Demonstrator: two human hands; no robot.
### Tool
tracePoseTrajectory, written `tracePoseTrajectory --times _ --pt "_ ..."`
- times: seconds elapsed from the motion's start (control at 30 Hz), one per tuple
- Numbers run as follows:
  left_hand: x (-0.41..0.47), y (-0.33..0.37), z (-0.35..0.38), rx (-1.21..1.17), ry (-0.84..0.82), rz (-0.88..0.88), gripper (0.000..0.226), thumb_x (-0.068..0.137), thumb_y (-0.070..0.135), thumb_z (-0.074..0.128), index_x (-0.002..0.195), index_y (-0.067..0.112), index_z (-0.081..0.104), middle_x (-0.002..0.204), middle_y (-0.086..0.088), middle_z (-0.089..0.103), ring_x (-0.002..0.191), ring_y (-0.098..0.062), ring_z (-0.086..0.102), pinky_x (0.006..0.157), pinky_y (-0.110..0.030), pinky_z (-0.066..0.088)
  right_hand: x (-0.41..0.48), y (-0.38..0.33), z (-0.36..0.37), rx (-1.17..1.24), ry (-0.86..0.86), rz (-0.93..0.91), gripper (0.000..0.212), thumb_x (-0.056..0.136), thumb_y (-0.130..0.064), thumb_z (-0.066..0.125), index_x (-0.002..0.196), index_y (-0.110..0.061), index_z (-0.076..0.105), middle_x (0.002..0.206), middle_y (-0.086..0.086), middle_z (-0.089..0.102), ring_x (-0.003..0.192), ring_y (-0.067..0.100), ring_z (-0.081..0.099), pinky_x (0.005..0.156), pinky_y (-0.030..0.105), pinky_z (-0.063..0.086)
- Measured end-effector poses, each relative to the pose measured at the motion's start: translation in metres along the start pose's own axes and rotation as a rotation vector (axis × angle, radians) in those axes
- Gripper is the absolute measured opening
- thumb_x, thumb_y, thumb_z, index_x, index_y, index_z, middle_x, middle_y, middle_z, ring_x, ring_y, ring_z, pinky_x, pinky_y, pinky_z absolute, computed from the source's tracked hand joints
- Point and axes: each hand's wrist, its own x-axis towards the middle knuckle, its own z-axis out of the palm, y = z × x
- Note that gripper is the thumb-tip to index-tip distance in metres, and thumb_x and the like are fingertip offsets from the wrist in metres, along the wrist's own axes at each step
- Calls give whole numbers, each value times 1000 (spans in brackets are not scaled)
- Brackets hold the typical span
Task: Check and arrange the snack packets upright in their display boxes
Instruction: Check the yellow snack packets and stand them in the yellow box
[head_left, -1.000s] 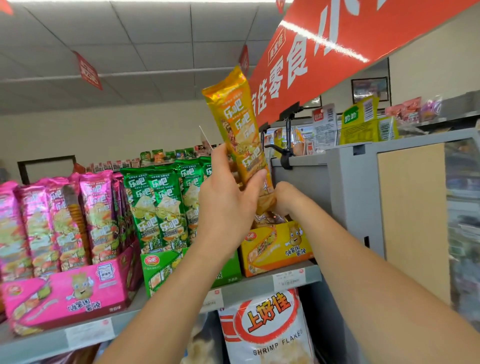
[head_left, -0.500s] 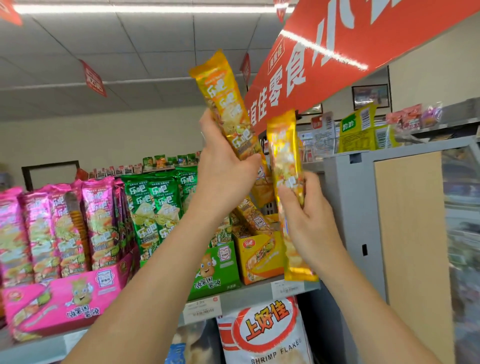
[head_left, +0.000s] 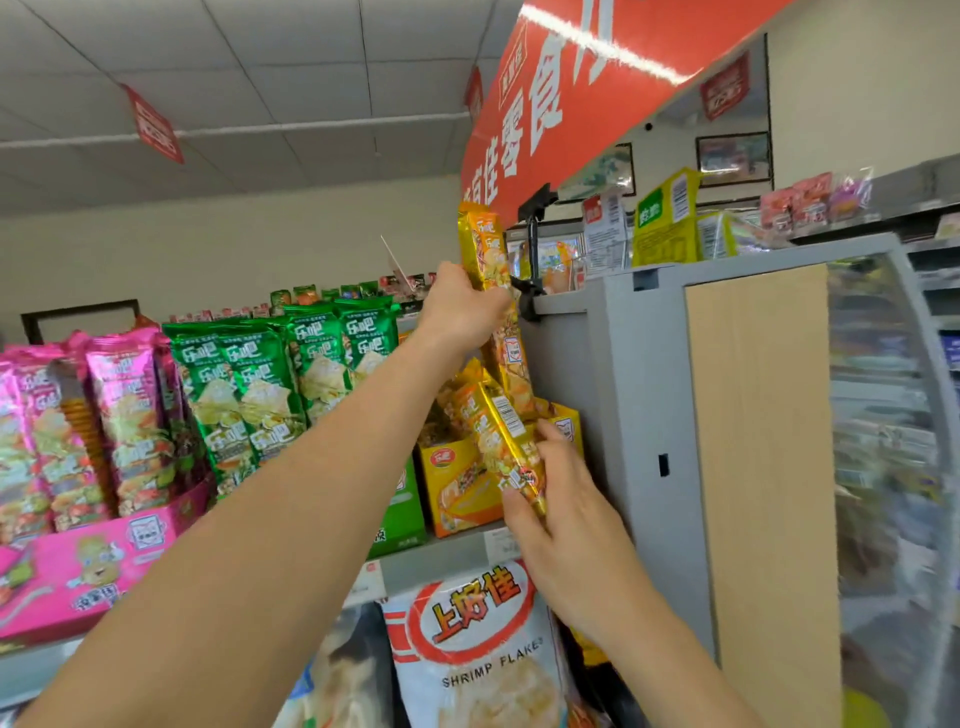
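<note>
Standing at the right end of the grey metal shelf (head_left: 439, 562), the yellow cardboard display box (head_left: 457, 488) is being refilled: the left hand (head_left: 457, 312) is gripping one long yellow foil packet (head_left: 485, 249) upright above it, the right hand (head_left: 561, 499) is pinching a tilted second packet (head_left: 493, 426) at the box's front; both likely need lowering in vertically.

shows two arms, both bare from fingertips back to the picture's edge. ends on one side in a left hand (head_left: 457, 312), bare, smooth across the back, with a narrow wrist behind it. widens along the left forearm (head_left: 291, 499), bare and even, made broad near the camera by the wide lens. ends on the other side in a right hand (head_left: 566, 499), bare, with knuckles showing on its back. continues into the right forearm (head_left: 670, 654), equally bare, slimmer in the picture than the other.
</note>
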Motion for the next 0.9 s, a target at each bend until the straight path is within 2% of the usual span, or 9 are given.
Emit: tracePoseTrajectory --times 0.07,0.13,0.23,0.3,0.37,0.47,0.63,0.73,0.9 --pt "7 0 2 -42 13 1 33 88 15 63 108 15 37 105 -11 58 99 -29 64 85 -55 55 1 0 -2 -23 -6 -33 31 95 -47 39 123 -35 30 157 -20 13 93 -11 45 66 2 35" --pt "14 -2 4 -57 -4 -17 40 87 7 64 110 14 33 99 -9 55 95 -29 64 82 -56 56 3 0 -3 -15 -32 -43 30 97 -44 41 123 -34 30 160 -19 7 107 -4 47 77 10 39" --pt "16 -10 7 27 -143 -83 36 85 -4 63 107 7 36 91 -10 54 83 -24 60 73 -44 56 6 -2 -6 -37 -78 -19 35 98 -40 44 128 -29 29 161 -17 5 125 6 46 84 20 41" --pt "15 -17 6 100 -213 -127 20 86 -1 65 91 10 49 90 -11 58 83 -25 59 75 -40 53 7 -3 -7 -95 -93 -35 24 97 -39 45 114 -29 32 161 -15 3 119 9 50 77 21 38" --pt "15 -22 5 127 -236 -166 18 88 8 67 84 16 52 90 -7 62 81 -20 57 76 -36 50 7 -5 -6 -149 -89 -45 21 96 -39 46 104 -30 29 160 -13 3 111 13 53 73 23 35" --pt "17 -24 7 185 -193 -112 22 90 13 69 80 20 50 87 -4 63 71 -15 59 63 -29 53 8 -6 -8 -179 -84 -64 21 95 -39 46 106 -26 34 160 -9 5 117 20 51 83 29 43" --pt "29 -21 9 237 -127 -126 23 89 12 70 85 17 48 90 -3 61 74 -15 64 59 -28 61 7 -7 -11 -199 -80 -117 25 94 -41 49 110 -25 37 154 -7 13 119 21 49 92 32 47" --pt "34 -19 13 300 -176 -201 22 88 14 71 92 9 50 100 -11 64 80 -22 70 67 -35 62 9 -7 -13 -203 -82 -122 29 94 -43 49 113 -25 37 152 -7 16 123 21 45 92 33 47" --pt "34 -14 16 637 -221 -160 32 87 32 72 93 3 60 86 -12 73 76 -23 74 76 -41 61 2 -3 -8 -215 -138 -114 26 98 -46 44 117 -29 39 159 -15 -4 131 14 36 92 28 46"
